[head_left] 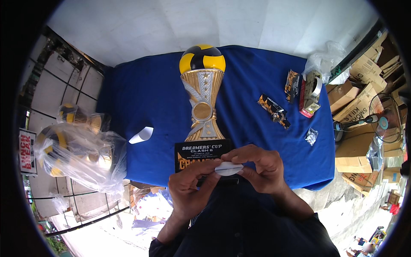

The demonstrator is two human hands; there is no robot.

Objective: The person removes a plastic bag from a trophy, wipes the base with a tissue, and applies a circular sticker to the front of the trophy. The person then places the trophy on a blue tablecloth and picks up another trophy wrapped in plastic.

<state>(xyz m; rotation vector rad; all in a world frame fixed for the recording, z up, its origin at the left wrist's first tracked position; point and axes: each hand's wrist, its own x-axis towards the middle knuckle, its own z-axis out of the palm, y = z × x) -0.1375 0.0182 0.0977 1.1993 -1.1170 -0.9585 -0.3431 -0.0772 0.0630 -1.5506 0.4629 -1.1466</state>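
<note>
Pinched between the fingertips of my left hand (188, 186) and my right hand (263, 167) is a small white rounded piece (230, 170), with a dark slit or fold line across it. It looks like a sticker or paper disc, but I cannot tell which. Just beyond my hands a trophy (201, 94) lies along the blue cloth, its gold and silver body topped by a yellow-and-black ball (202, 58). At the body's middle sits a plain gold round medallion (202, 112). The black printed base plate (198, 147) is nearest me, partly covered by my fingers.
A curled white paper (141, 135) lies left on the blue cloth (145, 94). On the right are a tape dispenser (311, 94), printed black-and-orange labels (272, 107) and a small clear packet (311, 136). Plastic-wrapped trophies (81, 154) stand left; cardboard boxes (355, 154) and a fan (383, 122) are right.
</note>
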